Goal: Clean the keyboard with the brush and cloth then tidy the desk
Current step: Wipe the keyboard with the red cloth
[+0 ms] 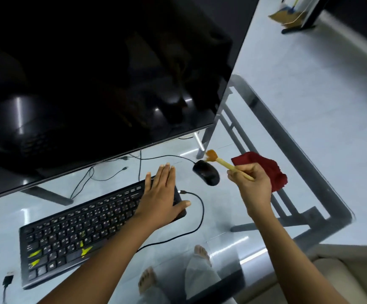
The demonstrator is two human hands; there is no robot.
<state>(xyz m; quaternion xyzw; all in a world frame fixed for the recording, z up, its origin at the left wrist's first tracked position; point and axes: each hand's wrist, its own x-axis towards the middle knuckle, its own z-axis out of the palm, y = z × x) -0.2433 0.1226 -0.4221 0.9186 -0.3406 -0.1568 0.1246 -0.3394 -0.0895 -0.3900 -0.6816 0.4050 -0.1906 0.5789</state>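
A black keyboard lies slanted on the glass desk, with yellow marks on its near-left keys. My left hand rests flat on the keyboard's right end, fingers spread, thumb at its edge. My right hand is raised to the right, closed around the wooden handle of a small brush. The brush's orange bristles point left, above the black mouse. A red cloth lies on the desk just behind my right hand.
A large dark monitor fills the upper left, right behind the keyboard. Black cables loop over the glass beside the keyboard; a loose plug lies near left. My feet show through the glass. A broom stands far right.
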